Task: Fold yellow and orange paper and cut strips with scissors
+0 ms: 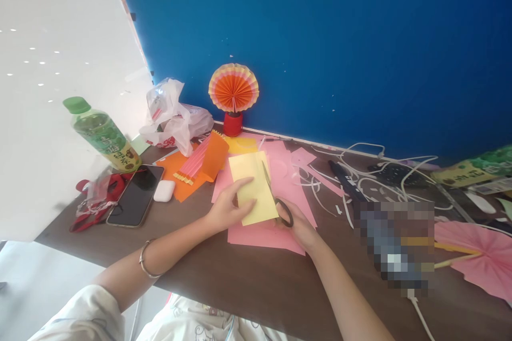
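Observation:
My left hand [232,205] grips a sheet of pale yellow paper [252,176] by its left side, thumb and fingers closed on it. In my right hand [296,224] is a pair of scissors [285,212] with a dark handle; the blades lie along the paper's right edge, pointing away from me. Whether the blades are apart is hard to make out. Beneath both hands lie pink paper sheets [264,240]. Just left of the yellow paper rests a folded orange and pink paper strip [206,157] on orange paper.
A round paper fan [234,88] stands on a red holder [232,124] at the back. Leftward are a green-capped bottle [104,136], a phone [136,195], a white case [164,191] and plastic bags [172,117]. White cables [404,186] and a pink fan [480,256] lie rightward.

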Tool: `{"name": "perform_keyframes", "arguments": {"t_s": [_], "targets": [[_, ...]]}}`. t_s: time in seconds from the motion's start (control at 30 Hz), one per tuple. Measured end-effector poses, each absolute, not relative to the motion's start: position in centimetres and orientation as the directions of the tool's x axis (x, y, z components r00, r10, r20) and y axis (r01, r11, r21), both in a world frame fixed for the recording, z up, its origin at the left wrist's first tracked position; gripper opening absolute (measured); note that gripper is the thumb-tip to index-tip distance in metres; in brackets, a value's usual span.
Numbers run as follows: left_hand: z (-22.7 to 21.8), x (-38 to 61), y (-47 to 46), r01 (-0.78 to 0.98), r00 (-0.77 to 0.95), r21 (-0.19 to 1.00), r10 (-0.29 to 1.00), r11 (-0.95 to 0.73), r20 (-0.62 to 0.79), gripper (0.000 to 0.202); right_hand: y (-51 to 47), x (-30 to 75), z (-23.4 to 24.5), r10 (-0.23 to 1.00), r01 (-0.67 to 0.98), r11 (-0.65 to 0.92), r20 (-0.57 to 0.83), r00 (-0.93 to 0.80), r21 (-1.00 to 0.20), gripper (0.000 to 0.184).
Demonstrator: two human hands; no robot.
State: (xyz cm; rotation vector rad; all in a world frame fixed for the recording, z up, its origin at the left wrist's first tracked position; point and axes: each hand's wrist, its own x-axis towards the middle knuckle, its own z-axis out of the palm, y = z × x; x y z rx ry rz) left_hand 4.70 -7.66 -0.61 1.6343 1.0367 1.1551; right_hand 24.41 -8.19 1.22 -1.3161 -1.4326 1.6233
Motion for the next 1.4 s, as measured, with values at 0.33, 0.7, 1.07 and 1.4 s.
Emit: {"name": "perform_keyframes", "arguments": {"t_s": [0.33, 0.7, 1.07, 1.4], "targets": [[-0.78, 4.63, -7.54, 0.169, 0.227, 0.936, 0.936, -0.308, 0.267, 0.046, -8.13, 24.48, 1.18, 0.892, 0.164, -0.230, -0.275, -0.359, -0.959, 0.038], [-0.53, 4.57, -7.56, 0.180, 0.247, 0.939, 0.937, -0.295, 0.247, 0.047, -8.02, 24.57, 1.39, 0.886, 0.176, -0.250, -0.298, -0.356, -0.952, 0.038], [-0.39, 4.58, -7.70, 0.204, 0.303, 0.928, 0.921, -0.312, 0.243, 0.046, -8.10, 24.66, 1.29, 0.896, 0.139, -0.263, -0.295, -0.332, -0.955, 0.038], [-0.54, 4.50, -7.62, 0.227, 0.306, 0.922, 0.921, -0.315, 0.239, 0.046, -8.01, 24.78, 1.25, 0.902, 0.160, -0.266, -0.304, -0.308, -0.951, 0.040]]}}
